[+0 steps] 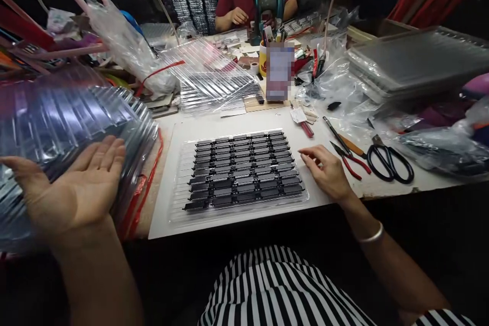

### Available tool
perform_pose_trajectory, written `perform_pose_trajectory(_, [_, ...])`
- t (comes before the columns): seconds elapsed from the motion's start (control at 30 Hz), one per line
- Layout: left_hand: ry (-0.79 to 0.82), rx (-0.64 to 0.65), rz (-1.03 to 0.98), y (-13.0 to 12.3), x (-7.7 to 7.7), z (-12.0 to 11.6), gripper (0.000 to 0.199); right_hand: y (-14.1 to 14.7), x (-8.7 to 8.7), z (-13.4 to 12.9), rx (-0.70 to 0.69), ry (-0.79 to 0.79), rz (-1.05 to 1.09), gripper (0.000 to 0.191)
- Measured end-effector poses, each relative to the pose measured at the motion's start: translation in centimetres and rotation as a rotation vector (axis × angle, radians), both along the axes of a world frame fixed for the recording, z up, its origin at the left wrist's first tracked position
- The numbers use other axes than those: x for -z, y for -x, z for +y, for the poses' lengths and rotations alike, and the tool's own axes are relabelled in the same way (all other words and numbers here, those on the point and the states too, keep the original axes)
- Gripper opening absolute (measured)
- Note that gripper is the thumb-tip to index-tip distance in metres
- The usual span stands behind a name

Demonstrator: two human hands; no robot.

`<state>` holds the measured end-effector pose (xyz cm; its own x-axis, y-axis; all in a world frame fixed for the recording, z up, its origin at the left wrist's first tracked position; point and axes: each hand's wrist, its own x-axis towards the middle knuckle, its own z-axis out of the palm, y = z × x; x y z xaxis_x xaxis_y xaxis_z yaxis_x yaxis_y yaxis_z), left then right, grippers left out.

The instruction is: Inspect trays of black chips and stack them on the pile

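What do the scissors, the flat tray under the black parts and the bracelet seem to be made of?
Scissors: handles probably dark, smooth plastic, with a soft sheen; blades greyish, likely metal.
Tray: thin, glossy clear plastic, as the white surface shows through.
Bracelet: pale and shiny, perhaps polished metal.

At the far side, the seated person in a dark red top (239,2) has a pixelated head, cropped by the top edge. The propped rectangular phone-like object (279,72) is pixelated too, unreadable. Left, the stacked clear ridged plastic trays (72,112) blur and leave the frame.
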<state>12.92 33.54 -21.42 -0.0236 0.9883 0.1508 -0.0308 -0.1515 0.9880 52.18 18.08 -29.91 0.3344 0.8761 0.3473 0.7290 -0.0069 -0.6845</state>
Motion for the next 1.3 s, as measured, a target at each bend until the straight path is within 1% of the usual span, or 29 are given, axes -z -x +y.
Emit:
perform_pose_trajectory(0.1, [0.044,0.022,-0.026,-0.6,-0.1,-1.1,0.058,0.9,1.0,-1.5,0.008,-0.037,0.055,0.02])
perform_pose_trajectory(0.2, [0.045,-0.016,0.029,-1.3,0.0,-1.7,0.066,1.1,1.5,-1.6,0.014,-0.056,0.058,0.019])
perform_pose_trajectory(0.27, [0.042,-0.029,0.021,-2.1,0.7,-2.2,0.066,1.1,1.4,-1.3,-0.004,-0.051,0.061,0.018])
perform_pose_trajectory(0.3, [0.04,-0.025,0.056,-2.5,1.4,-2.6,0.064,1.0,1.4,-1.3,-0.012,-0.046,0.06,0.018])
perform_pose_trajectory(0.37, [0.041,0.013,0.223,-3.4,3.1,-3.6,0.063,0.4,1.2,-1.3,-0.012,-0.034,0.043,0.018])
perform_pose_trajectory(0.43, [0.043,0.094,0.487,-3.9,5.1,-4.7,0.067,-0.9,1.0,-1.4,0.03,-0.019,-0.001,0.019])
perform_pose_trajectory(0.5, [0.024,0.191,0.746,-4.2,7.0,-5.5,0.076,-3.0,0.8,-1.5,0.1,0.007,-0.092,0.018])
perform_pose_trajectory(0.53, [-0.008,0.232,0.853,-4.4,7.9,-5.9,0.079,-4.1,0.6,-1.4,0.134,0.028,-0.156,0.018])
perform_pose_trajectory(0.6, [-0.119,0.298,1.034,-4.7,9.4,-6.3,0.078,-6.5,0.2,-0.8,0.184,0.082,-0.282,0.019])
perform_pose_trajectory(0.7, [-0.273,0.311,1.129,-5.4,10.7,-6.6,0.075,-8.7,-0.6,1.3,0.196,0.16,-0.385,0.019])
perform_pose_trajectory(0.77, [-0.291,0.289,1.152,-5.8,10.9,-6.8,0.073,-9.0,-1.1,3.3,0.169,0.206,-0.414,0.019])
perform_pose_trajectory(0.87, [-0.243,0.283,1.151,-5.9,10.7,-6.9,0.071,-8.5,-1.5,6.1,0.124,0.281,-0.456,0.018])
perform_pose_trajectory(0.97, [-0.247,0.277,1.154,-5.9,10.4,-6.9,0.072,-8.9,-1.9,7.3,0.142,0.354,-0.487,0.017])
perform_pose_trajectory(1.03, [-0.286,0.277,1.165,-5.9,10.5,-6.8,0.073,-10.2,-2.2,6.7,0.192,0.396,-0.499,0.018])
perform_pose_trajectory(1.13, [-0.343,0.282,1.185,-6.0,10.8,-6.6,0.073,-12.5,-2.5,4.0,0.278,0.457,-0.497,0.019])
perform_pose_trajectory(1.2, [-0.353,0.282,1.198,-6.2,11.0,-6.5,0.074,-13.5,-2.5,1.7,0.294,0.503,-0.481,0.016])
perform_pose_trajectory(1.3, [-0.321,0.274,1.211,-6.4,11.0,-6.6,0.074,-13.8,-1.8,-1.0,0.28,0.55,-0.463,0.011])
